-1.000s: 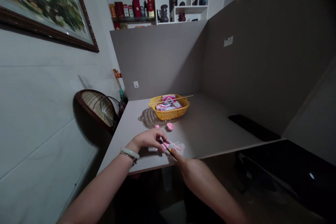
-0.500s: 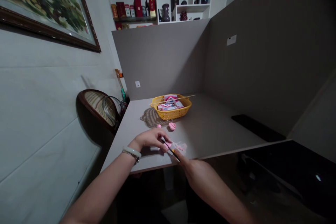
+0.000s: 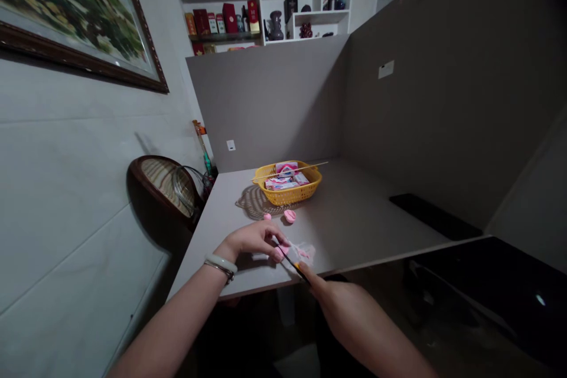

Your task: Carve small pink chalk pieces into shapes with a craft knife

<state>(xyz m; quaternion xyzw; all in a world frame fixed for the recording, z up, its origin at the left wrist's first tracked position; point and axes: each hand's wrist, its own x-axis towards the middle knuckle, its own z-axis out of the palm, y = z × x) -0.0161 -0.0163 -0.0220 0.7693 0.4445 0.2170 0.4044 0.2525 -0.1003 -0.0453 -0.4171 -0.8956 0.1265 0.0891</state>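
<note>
While the left hand [image 3: 259,239] pinches a small rounded pink lump [image 3: 280,252] by the near edge of the smooth grey tabletop [image 3: 354,218], I see the right hand [image 3: 336,295] gripping a slim black-and-yellow tool [image 3: 294,266], its dark tip at the lump.

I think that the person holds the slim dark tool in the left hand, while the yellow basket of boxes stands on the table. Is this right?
Not quite: the slim dark tool is in the right hand, not the left hand, as the head view shows. The yellow basket of boxes does stand on the table.
</note>
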